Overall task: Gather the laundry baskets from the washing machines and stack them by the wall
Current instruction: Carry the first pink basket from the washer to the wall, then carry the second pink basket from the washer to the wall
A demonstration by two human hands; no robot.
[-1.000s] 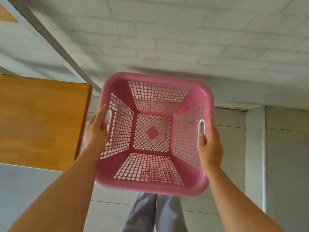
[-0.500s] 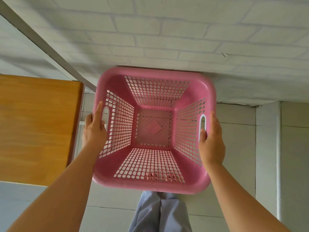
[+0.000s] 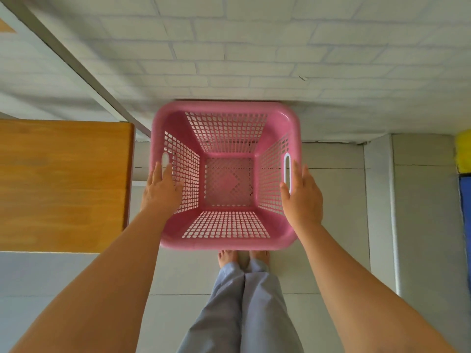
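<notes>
A pink plastic laundry basket (image 3: 226, 226) with lattice sides and two slot handles stands upright and empty on the tiled floor, its far rim against the white brick wall (image 3: 254, 47). My left hand (image 3: 160, 192) hovers at the basket's left rim, fingers straight and apart, not curled into the handle slot. By the right handle slot my right hand (image 3: 302, 197) is likewise flat and spread. Neither hand grips the basket.
A wooden tabletop (image 3: 63, 184) juts in at the left, close beside the basket, with a grey metal bar (image 3: 76, 59) running diagonally behind it. My bare feet (image 3: 242, 258) stand just in front of the basket. Yellow (image 3: 463, 154) and blue (image 3: 466, 215) objects show at the right edge.
The basket has gone down from mid-air to the floor against the wall. Both hands have let go of its handles and opened.
</notes>
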